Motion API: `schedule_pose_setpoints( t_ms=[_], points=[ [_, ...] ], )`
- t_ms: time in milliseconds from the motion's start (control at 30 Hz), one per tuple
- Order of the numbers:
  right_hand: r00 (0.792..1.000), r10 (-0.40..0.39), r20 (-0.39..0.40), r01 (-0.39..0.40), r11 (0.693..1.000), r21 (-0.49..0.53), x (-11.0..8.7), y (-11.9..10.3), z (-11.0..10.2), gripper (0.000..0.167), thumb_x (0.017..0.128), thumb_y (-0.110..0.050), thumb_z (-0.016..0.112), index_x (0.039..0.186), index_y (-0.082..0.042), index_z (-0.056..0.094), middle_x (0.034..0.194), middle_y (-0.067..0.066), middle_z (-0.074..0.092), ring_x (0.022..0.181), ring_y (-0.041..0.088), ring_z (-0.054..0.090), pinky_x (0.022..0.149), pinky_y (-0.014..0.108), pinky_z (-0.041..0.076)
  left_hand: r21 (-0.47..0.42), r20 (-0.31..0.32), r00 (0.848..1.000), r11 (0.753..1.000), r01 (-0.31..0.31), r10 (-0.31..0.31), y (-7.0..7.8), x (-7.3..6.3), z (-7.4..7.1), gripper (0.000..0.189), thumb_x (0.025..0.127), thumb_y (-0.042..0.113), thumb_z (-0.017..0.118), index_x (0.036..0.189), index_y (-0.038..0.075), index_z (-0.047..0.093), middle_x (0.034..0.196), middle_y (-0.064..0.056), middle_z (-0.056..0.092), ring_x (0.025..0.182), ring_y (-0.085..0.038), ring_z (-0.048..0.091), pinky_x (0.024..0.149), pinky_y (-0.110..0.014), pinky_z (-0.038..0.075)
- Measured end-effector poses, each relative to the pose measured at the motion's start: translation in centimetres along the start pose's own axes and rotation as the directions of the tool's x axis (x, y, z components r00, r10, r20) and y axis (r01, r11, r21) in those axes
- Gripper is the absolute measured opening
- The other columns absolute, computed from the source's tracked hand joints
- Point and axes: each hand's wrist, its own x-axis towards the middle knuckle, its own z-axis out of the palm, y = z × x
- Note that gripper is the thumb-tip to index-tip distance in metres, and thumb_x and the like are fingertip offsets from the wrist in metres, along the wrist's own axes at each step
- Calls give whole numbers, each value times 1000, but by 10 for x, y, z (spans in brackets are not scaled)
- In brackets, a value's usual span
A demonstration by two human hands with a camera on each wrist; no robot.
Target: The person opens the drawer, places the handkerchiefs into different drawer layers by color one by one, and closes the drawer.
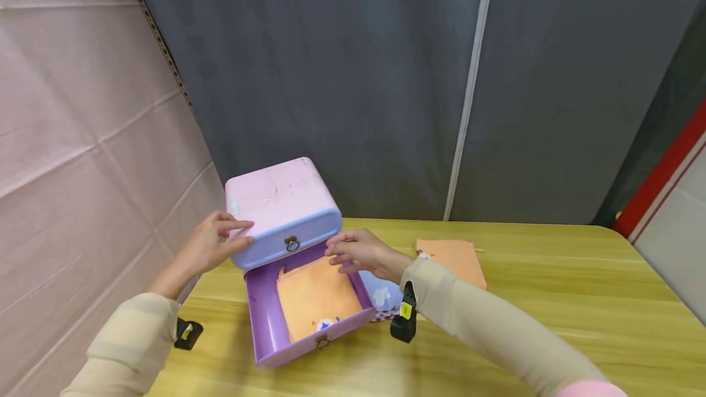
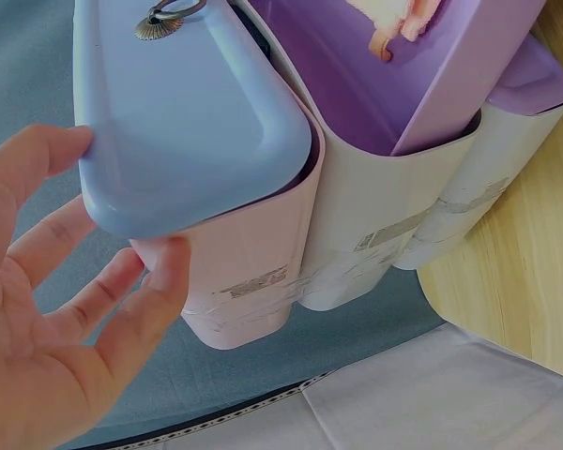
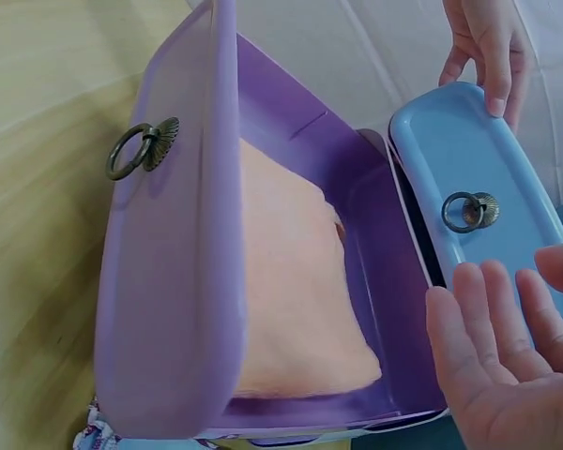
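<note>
"Where is the nearer orange towel point(image 1: 318, 296)?"

"Laid in the pulled-out purple drawer point(image 1: 292, 353); nothing is held by the relaxed right grip point(image 1: 361, 252)."

"The risk?"

"The cabinet point(image 1: 270, 195) could be shifted if the drawer is shoved; its corner is only lightly touched by the left grip point(image 1: 212, 241)."

No words, numbers or brand can be read for certain. A yellow label point(image 1: 406, 310) on the black device point(image 1: 404, 329) strapped over the right sleeve point(image 1: 474, 317) bears dark marks too small to make out. A grey printed strip point(image 2: 254, 282) on the pink case point(image 2: 263, 242) and another on the white case point(image 2: 385, 192) are likewise illegible.
</note>
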Motion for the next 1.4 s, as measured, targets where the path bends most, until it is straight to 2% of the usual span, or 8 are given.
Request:
schedule_pose_setpoints(
  t_ms=[333, 533, 700, 800, 1000, 1067, 1233, 1400],
  points=[
    [999, -43, 7, 43, 999, -7, -7, -8, -4, 25, 88, -11, 54, 107, 4, 55, 100, 17, 61, 79, 16, 61, 71, 33, 50, -3, 0, 1000, 1000, 9, -9, 0, 1, -1, 41, 79, 25, 65, 112, 0, 60, 106, -21, 44, 87, -34, 47, 59, -30, 41],
    [995, -88, 40, 88, 996, 3, -18, 9, -6, 26, 88, -11, 54, 107, 7, 54, 100, 19, 59, 81, 18, 60, 72, 34, 49, -6, -1, 1000, 1000, 4, -4, -1, 0, 0, 41, 79, 25, 66, 111, 0, 61, 106, -21, 44, 87, -33, 47, 59, -30, 41],
    [987, -129, 94, 132, 991, -30, -41, 24, -4, 26, 86, -12, 57, 103, 7, 54, 94, 16, 62, 79, 18, 61, 72, 37, 49, -16, 4, 1000, 1000, 6, -6, -1, -2, 2, 41, 80, 26, 65, 111, 0, 60, 107, -21, 44, 87, -33, 47, 59, -30, 40],
    [971, -177, 158, 189, 980, -61, -58, 33, -1, 24, 84, -10, 58, 99, 8, 55, 88, 14, 63, 75, 16, 61, 70, 38, 49, -23, 8, 1000, 1000, 6, -5, -1, -3, 3, 41, 80, 26, 65, 111, 0, 60, 107, -22, 44, 87, -33, 47, 59, -30, 41],
    [912, -263, 316, 309, 946, -103, -81, 58, 3, 19, 82, -8, 61, 93, 7, 59, 84, 17, 62, 67, 7, 57, 64, 28, 49, -25, -14, 1000, 1000, -11, 10, -1, -3, 3, 40, 79, 24, 66, 110, -1, 61, 107, -22, 44, 87, -35, 48, 59, -31, 42],
    [908, -256, 332, 303, 948, -96, -85, 67, 4, 18, 82, -8, 61, 93, 7, 60, 83, 15, 63, 69, 7, 58, 64, 26, 49, -19, -19, 1000, 1000, -16, 16, -1, -2, 3, 40, 79, 24, 66, 110, 0, 61, 106, -22, 45, 87, -35, 49, 60, -32, 42],
    [916, -265, 302, 301, 951, -77, -87, 96, 13, 22, 79, -2, 59, 97, 11, 58, 89, 19, 62, 77, 9, 59, 67, 22, 48, -10, -23, 1000, 1000, -16, 16, -2, -3, 3, 40, 79, 24, 66, 110, 0, 61, 106, -21, 45, 87, -35, 49, 60, -32, 42],
    [890, -399, 219, 425, 901, -84, -80, 123, 28, 28, 79, 2, 57, 103, 16, 53, 94, 27, 59, 84, 17, 60, 75, 24, 46, -5, -23, 1000, 1000, -6, 5, -2, -2, 3, 41, 79, 27, 66, 111, 1, 61, 107, -21, 45, 88, -35, 49, 61, -33, 43]
  ],
)
